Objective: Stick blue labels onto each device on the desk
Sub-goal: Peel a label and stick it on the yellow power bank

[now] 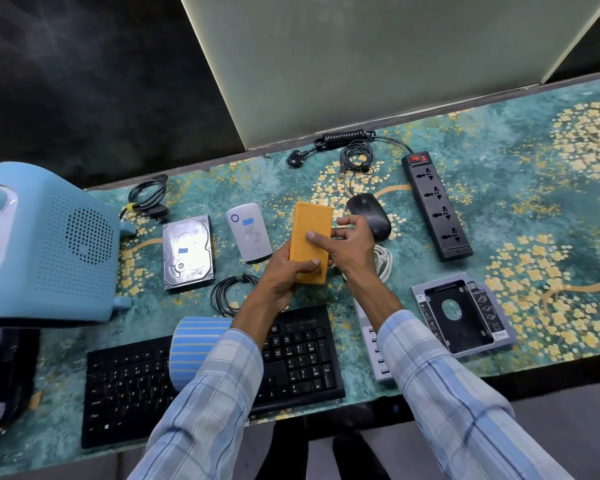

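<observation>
My left hand (286, 271) grips the lower end of an orange power bank (310, 233), lifted above the desk. My right hand (343, 240) holds its right edge, thumb pressed on its face. A roll of blue labels (194, 348) sits on my left forearm over the black keyboard (302, 355). The hard drive (187, 252) and the white device (249, 232) each carry a blue label. The black mouse (373, 214), black power strip (437, 206), white USB hub (374, 348) and silver drive caddy (461, 313) show no label.
A light blue speaker-like box (49, 247) fills the left side. Coiled black cables (229, 294) lie near the hard drive, others (355, 155) along the back edge by a pale partition (361, 64). The patterned desk mat (551, 202) extends to the right.
</observation>
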### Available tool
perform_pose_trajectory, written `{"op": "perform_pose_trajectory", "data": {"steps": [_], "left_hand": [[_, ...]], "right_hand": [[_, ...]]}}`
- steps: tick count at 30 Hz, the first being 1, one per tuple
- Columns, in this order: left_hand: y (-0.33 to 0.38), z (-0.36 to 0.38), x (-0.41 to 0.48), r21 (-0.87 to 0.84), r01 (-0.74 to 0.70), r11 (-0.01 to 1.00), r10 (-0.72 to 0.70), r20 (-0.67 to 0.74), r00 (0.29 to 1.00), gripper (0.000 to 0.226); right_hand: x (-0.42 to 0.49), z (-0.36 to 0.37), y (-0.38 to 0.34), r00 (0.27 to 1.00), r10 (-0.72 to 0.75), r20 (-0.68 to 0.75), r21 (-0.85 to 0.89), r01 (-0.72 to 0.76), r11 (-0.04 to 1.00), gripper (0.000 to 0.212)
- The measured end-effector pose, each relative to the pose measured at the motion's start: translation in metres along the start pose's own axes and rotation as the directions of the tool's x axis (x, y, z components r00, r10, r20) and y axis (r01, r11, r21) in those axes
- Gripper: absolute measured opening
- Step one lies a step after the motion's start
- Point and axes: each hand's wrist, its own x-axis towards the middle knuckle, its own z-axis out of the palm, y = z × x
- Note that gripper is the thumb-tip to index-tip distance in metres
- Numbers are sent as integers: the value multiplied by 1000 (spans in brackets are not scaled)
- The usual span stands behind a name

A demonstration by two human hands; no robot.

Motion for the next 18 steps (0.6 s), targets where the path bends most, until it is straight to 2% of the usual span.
{"op": "perform_pose_trajectory", "data": {"steps": [2,7,10,13,15,18], "left_hand": [[4,-2,-2,0,18,1000,-18,31,999,50],[12,-4,-4,20,35,999,-36,50,998,58],[13,-2,-8,-30,42,999,-40,67,997,48],[16,3,-7,-142,55,988,-49,46,998,32],[19,7,-3,-188,51,981,-55,-18,998,44],[25,16,4,-139,25,990,-37,-85,996,52]], "right_hand": [[3,-3,-4,999,-21,45,-35,22,999,70],[5,-7,-10,995,-16,97,-75,23,997,70],[4,-9,-13,994,-5,109,-59,11,998,65],[2,-13,-12,997,5,82,-2,-5,1000,58],[1,-17,-7,999,-4,36,6,4,1000,50],[-4,-24,0,999,14,-39,12,-14,1000,45]]}}
